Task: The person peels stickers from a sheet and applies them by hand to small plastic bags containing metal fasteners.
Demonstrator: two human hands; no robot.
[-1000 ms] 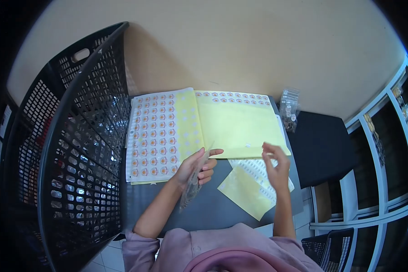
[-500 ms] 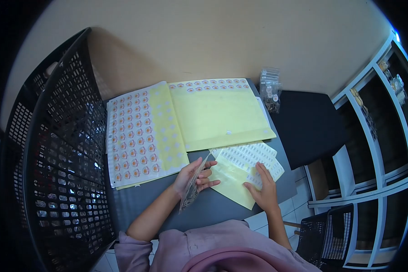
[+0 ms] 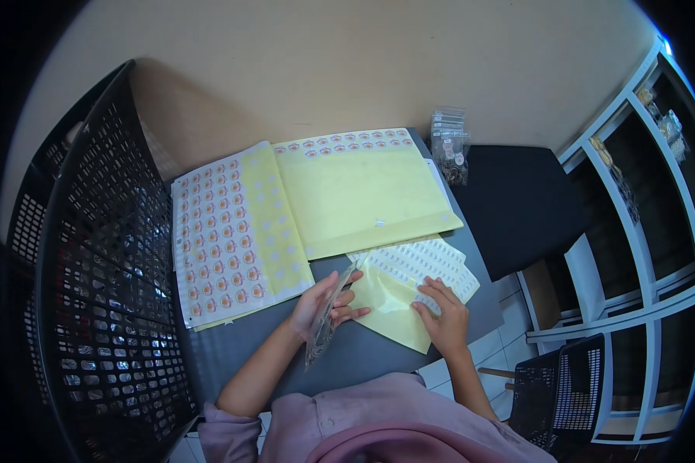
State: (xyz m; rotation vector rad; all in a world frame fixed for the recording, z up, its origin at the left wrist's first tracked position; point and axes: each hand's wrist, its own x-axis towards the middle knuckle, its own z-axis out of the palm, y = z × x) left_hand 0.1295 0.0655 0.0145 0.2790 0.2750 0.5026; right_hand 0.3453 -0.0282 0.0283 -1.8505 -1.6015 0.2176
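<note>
A clear plastic packet (image 3: 322, 332) with small dark contents is held upright in my left hand (image 3: 314, 306), its fingers round the packet. My right hand (image 3: 442, 315) rests on the lower right of a small label sheet (image 3: 417, 262), thumb and fingertips close together at a label. That sheet has rows of small printed labels at the top and bare yellow backing (image 3: 378, 297) below. Behind it lie a large yellow sheet (image 3: 363, 193) with round stickers along its top and, to the left, a sheet of round orange and pink stickers (image 3: 216, 239).
A tall black perforated basket (image 3: 116, 255) stands on the left. At the grey table's (image 3: 262, 339) back right corner is a stack of filled clear packets (image 3: 449, 147), beside a black surface (image 3: 517, 201). White shelving (image 3: 641, 216) and a black crate (image 3: 560, 386) are on the right.
My right hand's fingers have drawn closer together on the label sheet. The whole view has shifted slightly. My left hand still holds the packet.
</note>
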